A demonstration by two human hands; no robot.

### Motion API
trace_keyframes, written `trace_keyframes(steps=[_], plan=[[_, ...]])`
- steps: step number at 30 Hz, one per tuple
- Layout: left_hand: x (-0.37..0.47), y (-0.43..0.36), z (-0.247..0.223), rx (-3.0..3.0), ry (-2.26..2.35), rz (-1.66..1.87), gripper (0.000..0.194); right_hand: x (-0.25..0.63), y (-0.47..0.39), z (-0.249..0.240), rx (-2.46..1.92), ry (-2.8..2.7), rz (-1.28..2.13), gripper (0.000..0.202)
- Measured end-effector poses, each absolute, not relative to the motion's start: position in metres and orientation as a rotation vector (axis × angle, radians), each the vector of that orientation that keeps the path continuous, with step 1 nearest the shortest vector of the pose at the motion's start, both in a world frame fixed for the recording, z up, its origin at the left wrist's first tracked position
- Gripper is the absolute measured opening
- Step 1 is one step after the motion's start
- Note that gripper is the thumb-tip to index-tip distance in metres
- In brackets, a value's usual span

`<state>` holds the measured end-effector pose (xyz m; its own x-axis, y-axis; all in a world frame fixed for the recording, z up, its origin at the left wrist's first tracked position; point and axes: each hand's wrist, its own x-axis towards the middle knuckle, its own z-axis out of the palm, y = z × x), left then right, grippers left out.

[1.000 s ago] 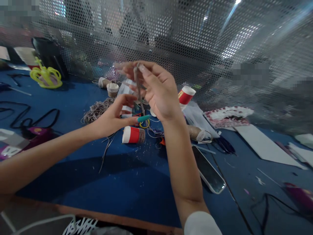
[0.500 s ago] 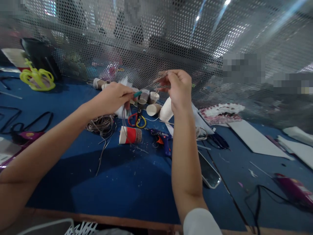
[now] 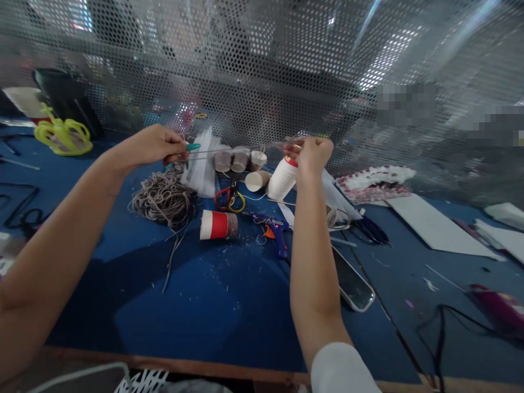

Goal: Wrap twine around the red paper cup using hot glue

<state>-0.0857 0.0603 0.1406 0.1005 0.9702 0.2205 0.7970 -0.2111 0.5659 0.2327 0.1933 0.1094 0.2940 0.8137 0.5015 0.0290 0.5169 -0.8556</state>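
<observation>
My left hand (image 3: 159, 146) is closed in a pinch on a thin grey cord (image 3: 208, 152), above a loose coil of grey cord (image 3: 164, 199). A small teal pointed piece (image 3: 193, 147) shows at its fingertips; I cannot make out what it is. My right hand (image 3: 314, 155) is pinched too, with blurred strands of the cord at its fingers, in front of a cone of white thread (image 3: 282, 179). Two lines of cord run level from my left hand toward the right. Below lies a red and white paper cup (image 3: 213, 225) on its side, with grey cord around one end.
Scissors (image 3: 230, 200), a blue glue gun (image 3: 278, 234) and a phone (image 3: 354, 284) lie on the blue table. Several small cord-wrapped cups (image 3: 239, 159) stand by the perforated metal screen (image 3: 286, 82). A yellow crown-shaped piece (image 3: 63, 136) is at left, white boards (image 3: 442, 226) at right.
My hands have moved apart, left hand leftward and right hand slightly right and down. The cord between them is now drawn out level, and its hanging loop no longer shows over the paper cup.
</observation>
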Motion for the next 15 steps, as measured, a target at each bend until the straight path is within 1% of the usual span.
trace_keyframes(steps=[3, 6, 8, 12, 15], plan=[[-0.095, 0.068, 0.138, 2.003, 1.752, 0.743, 0.023, 0.233, 0.195, 0.109, -0.859, -1.185, 0.640, 0.017], [-0.104, 0.075, 0.134, 2.052, 1.759, 0.687, 0.023, 0.231, 0.195, 0.112, -0.854, -1.116, 0.639, 0.022], [-0.107, 0.077, 0.131, 2.064, 1.732, 0.636, 0.022, 0.231, 0.195, 0.115, -0.846, -1.092, 0.636, 0.020], [-0.103, 0.077, 0.127, 2.023, 1.637, 0.585, 0.004, 0.233, 0.201, 0.117, -0.798, -1.149, 0.643, 0.011], [-0.100, 0.077, 0.125, 1.970, 1.592, 0.622, 0.008, 0.242, 0.203, 0.119, -0.743, -1.193, 0.666, 0.012]])
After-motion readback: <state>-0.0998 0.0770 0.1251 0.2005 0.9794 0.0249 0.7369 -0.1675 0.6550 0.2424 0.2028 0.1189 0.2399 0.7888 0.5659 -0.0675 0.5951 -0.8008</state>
